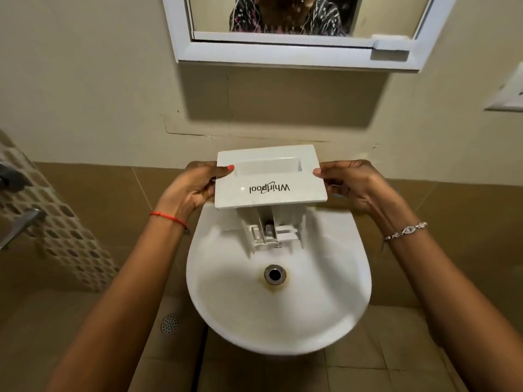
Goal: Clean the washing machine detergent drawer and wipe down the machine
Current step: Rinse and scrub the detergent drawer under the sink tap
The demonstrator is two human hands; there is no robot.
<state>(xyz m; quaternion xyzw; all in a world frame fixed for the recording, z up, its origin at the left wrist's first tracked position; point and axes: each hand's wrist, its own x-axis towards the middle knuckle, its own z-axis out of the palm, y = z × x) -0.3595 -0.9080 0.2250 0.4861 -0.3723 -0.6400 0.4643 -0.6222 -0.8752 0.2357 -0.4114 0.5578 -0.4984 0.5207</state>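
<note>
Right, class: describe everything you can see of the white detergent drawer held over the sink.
The white plastic detergent drawer looks glossy and rigid. Its flat rectangular front panel faces the camera, with a recessed handle and the Whirlpool logo upside down. Behind it, the divided compartment body points down towards the white ceramic sink. The left hand and right hand pinch the panel's side edges.

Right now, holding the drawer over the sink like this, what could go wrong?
1. The left hand and right hand pinch only the side edges of the detergent drawer front panel. Once wet, it could slip and knock against the sink.
2. The drain shows no stopper, so a small insert, if one came loose, might drop in.
</note>
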